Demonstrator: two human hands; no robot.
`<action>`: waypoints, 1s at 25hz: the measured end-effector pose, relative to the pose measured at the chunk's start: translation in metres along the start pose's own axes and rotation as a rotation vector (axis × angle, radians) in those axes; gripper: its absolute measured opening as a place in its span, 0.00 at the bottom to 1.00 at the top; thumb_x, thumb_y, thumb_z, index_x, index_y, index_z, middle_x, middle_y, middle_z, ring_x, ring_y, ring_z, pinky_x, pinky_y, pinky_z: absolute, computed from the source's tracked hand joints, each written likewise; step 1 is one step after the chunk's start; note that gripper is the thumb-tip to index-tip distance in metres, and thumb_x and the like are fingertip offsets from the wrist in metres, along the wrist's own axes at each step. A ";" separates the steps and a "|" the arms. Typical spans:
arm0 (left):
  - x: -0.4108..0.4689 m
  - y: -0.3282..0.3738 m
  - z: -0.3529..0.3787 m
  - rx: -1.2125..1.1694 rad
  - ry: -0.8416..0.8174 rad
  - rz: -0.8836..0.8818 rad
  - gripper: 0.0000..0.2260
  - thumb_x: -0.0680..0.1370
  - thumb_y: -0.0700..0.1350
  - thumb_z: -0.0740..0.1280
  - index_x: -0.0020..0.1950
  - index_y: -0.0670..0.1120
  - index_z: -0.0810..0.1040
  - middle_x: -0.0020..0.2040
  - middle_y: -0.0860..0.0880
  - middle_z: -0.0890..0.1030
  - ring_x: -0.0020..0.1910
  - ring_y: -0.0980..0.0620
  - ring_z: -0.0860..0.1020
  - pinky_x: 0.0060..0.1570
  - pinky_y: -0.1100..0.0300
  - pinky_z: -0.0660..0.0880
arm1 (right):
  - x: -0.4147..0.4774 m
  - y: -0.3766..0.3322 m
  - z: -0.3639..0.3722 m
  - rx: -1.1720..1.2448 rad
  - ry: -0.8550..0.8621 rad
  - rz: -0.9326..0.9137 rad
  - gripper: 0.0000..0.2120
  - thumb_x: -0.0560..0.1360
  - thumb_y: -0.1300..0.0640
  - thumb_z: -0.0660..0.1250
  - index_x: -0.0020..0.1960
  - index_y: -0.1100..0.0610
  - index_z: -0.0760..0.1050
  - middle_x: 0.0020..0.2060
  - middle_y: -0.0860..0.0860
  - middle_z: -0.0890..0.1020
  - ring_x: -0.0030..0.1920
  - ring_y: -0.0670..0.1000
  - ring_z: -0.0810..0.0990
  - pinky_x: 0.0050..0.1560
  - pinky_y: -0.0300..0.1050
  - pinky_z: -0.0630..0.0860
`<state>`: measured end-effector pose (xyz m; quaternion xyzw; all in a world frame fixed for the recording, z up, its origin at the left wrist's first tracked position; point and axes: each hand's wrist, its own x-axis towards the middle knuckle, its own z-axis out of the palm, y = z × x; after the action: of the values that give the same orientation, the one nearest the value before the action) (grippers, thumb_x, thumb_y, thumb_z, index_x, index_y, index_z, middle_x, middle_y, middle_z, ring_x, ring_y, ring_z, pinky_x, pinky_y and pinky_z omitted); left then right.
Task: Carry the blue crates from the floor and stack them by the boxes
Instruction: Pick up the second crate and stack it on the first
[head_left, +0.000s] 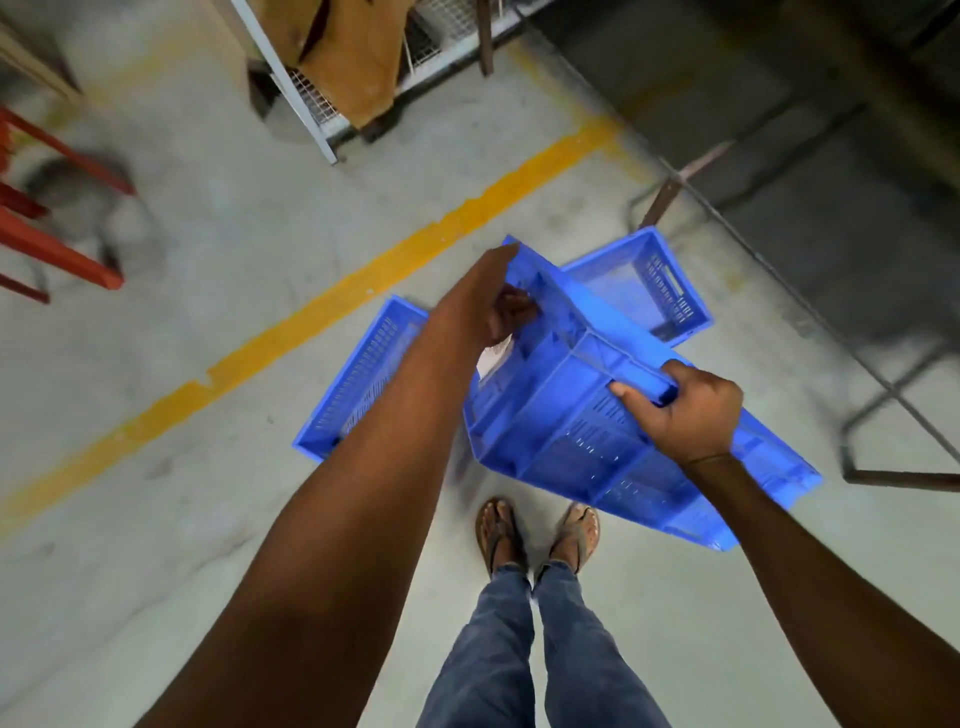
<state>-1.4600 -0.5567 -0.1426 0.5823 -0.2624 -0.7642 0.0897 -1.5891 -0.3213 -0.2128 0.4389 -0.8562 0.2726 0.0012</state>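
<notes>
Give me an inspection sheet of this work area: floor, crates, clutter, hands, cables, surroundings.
Surface: concrete floor, with a yellow line painted across it.
Job's things: held crate, blue and tilted; left floor crate and far floor crate lie on the floor.
Clutter: nothing seen.
Hands: left hand grips the held crate's far end; right hand grips its rim.
Cables: nothing seen.
Surroundings: metal rack with cardboard ahead; red frame on the left; dark metal frame on the right.
</notes>
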 end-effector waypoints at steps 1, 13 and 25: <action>-0.002 0.005 0.004 0.067 0.016 -0.010 0.18 0.81 0.53 0.66 0.39 0.43 0.66 0.25 0.47 0.67 0.19 0.52 0.69 0.24 0.64 0.68 | 0.000 -0.007 -0.004 0.000 -0.004 -0.021 0.36 0.70 0.23 0.59 0.32 0.56 0.75 0.20 0.52 0.73 0.25 0.59 0.78 0.27 0.44 0.71; -0.038 -0.043 0.040 1.114 0.373 0.441 0.13 0.82 0.44 0.61 0.66 0.47 0.76 0.64 0.46 0.79 0.65 0.42 0.76 0.63 0.52 0.71 | -0.023 0.006 -0.020 -0.206 -0.446 -0.368 0.37 0.70 0.20 0.44 0.38 0.52 0.72 0.31 0.52 0.80 0.36 0.60 0.81 0.33 0.49 0.75; -0.102 0.020 -0.017 0.745 0.372 0.612 0.05 0.72 0.39 0.63 0.44 0.45 0.68 0.34 0.42 0.73 0.23 0.49 0.71 0.20 0.63 0.66 | 0.001 0.034 -0.010 0.347 -0.845 0.714 0.07 0.65 0.53 0.63 0.37 0.55 0.76 0.35 0.52 0.78 0.41 0.53 0.75 0.43 0.47 0.71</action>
<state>-1.4168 -0.5333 -0.0499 0.5972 -0.6547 -0.4414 0.1409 -1.6178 -0.3019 -0.2200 0.1875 -0.8202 0.1936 -0.5046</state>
